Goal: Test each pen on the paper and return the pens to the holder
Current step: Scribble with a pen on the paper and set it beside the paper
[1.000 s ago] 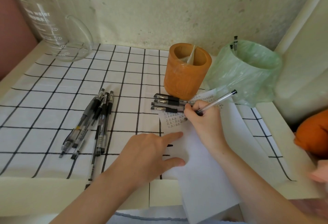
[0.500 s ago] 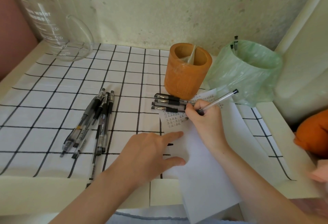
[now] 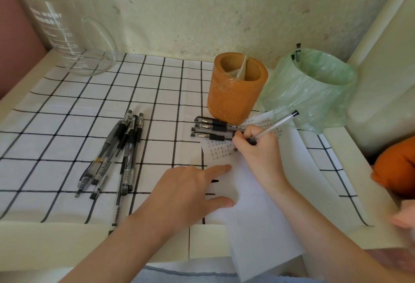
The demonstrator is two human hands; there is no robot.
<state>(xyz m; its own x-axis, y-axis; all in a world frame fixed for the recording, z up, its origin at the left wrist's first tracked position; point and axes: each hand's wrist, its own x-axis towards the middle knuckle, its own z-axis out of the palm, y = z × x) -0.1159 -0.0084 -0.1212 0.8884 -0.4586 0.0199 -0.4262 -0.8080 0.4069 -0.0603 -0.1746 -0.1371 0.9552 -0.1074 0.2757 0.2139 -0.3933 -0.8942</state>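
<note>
A white paper [image 3: 258, 211] lies on the checked cloth, its upper part covered with rows of small written marks. My right hand [image 3: 258, 148] grips a clear pen [image 3: 276, 124] with the tip on the paper among those marks. My left hand [image 3: 190, 190] lies flat with spread fingers on the paper's left edge. An orange pen holder [image 3: 235, 94] stands just behind the paper; no pen shows inside it. Several capped pens [image 3: 215, 127] lie side by side in front of the holder. A loose pile of several pens [image 3: 119, 152] rests on the cloth to the left.
A green plastic-lined bin [image 3: 314, 89] with pens poking out stands right of the holder. A clear glass jug [image 3: 67, 33] stands at the back left. An orange object [image 3: 397, 166] sits at the right edge. A wall closes the back.
My right hand has shifted very slightly as it writes; the pen's top end has moved a little. My left hand and the other pens have stayed put.
</note>
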